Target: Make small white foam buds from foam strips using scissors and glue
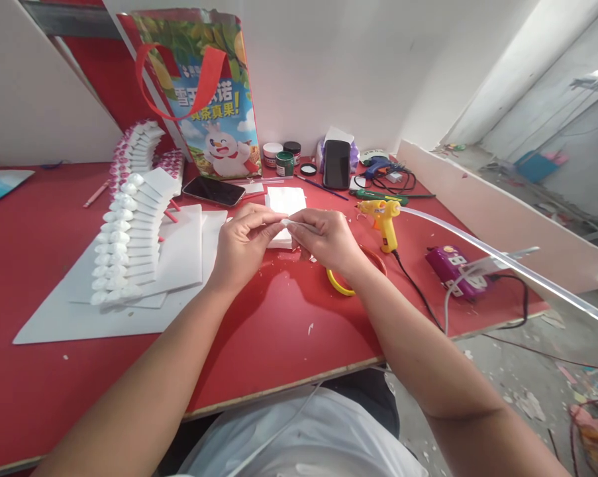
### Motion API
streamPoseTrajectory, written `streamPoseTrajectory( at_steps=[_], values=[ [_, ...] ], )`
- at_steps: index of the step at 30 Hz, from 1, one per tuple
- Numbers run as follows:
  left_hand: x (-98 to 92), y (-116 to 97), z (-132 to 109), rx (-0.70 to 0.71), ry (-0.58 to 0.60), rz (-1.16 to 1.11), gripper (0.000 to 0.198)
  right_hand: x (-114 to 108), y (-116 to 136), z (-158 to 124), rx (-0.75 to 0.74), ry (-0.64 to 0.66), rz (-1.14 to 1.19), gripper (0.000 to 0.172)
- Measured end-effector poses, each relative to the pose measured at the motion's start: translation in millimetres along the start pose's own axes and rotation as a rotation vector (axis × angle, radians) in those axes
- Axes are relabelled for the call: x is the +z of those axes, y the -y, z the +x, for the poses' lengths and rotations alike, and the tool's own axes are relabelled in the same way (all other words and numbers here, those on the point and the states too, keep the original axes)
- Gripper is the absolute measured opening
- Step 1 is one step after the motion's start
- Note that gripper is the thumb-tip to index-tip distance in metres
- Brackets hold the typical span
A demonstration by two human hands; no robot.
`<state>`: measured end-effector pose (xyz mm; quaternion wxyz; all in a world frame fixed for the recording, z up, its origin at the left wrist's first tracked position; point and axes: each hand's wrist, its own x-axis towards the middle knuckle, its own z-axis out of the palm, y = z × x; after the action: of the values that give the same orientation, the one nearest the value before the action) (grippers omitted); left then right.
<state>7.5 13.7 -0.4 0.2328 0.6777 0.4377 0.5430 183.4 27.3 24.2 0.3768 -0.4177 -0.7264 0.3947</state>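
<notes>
A white piece (285, 223) is held above a red tabletop (279, 324) backed by a wall (353, 59), pinched in narrowed fingers (267, 217) of left hand (242, 244) and right hand (331, 240).

We identify the table (279, 331) by its plain red. On the bag (246, 149) we find green, blue and yellow print with a white snowman (224, 154), plus red straps (213, 79). We note white for the small piece (285, 224), the paper stack (285, 197) and the front strips (140, 252); the rear strips (130, 156) show pink and white. We read the glue gun (388, 235) as yellow, the ring (338, 283) as yellow and red.
</notes>
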Motion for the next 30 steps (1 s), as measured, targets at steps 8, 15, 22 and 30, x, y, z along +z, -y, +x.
streamPoseTrajectory(
  at_steps=[8,15,22,30],
  values=[
    [0.0,1.6,-0.1,0.245,0.056,0.125,0.025,0.1,-0.3,-0.3,-0.025,0.024,0.157,0.027],
    [8.4,-3.3,-4.0,0.266,-0.053,0.232,0.027,12.4,-1.9,-1.4,-0.02,-0.104,0.134,0.036],
    [-1.9,0.8,1.6,0.196,-0.005,0.182,0.022,-8.5,-1.2,16.3,0.483,0.291,0.796,0.068],
    [-5.1,8.4,3.1,0.189,0.038,0.169,0.021,-7.5,-1.9,9.7,0.441,0.308,0.918,0.03]
  ],
)
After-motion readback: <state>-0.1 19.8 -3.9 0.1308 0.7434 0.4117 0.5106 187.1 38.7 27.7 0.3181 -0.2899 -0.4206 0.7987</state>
